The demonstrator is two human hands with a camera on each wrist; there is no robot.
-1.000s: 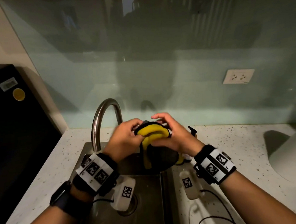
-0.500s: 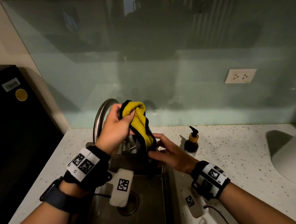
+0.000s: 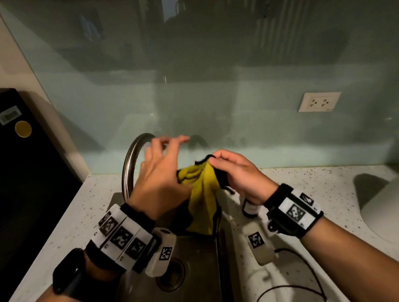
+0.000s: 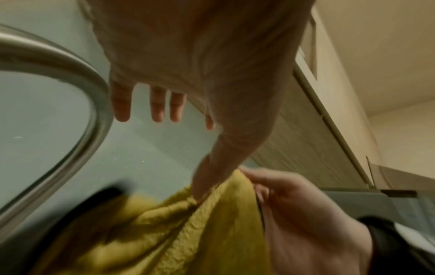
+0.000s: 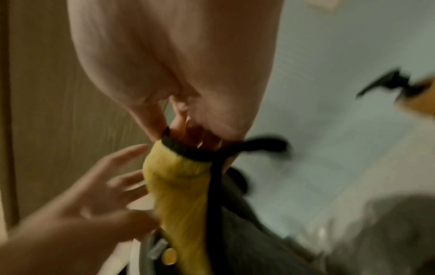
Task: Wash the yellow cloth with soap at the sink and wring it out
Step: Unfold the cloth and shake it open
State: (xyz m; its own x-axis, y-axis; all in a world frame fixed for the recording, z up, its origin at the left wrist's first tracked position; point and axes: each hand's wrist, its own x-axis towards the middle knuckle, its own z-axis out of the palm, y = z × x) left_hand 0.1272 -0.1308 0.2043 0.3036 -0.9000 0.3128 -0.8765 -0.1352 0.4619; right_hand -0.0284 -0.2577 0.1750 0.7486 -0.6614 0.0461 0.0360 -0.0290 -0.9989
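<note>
Since half a second ago the cloth (image 3: 202, 192) has passed from left to right hand (image 3: 239, 174), which now pinches its top edge. The cloth hangs lengthwise below that hand, over the sink (image 3: 201, 267). The left hand (image 3: 160, 174), fingers spread and released, touches its left side.

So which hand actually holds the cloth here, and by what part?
The right hand pinches the yellow cloth at its black-trimmed top edge; the rest hangs. The left hand has fingers spread, only its thumb touching the cloth.
</note>
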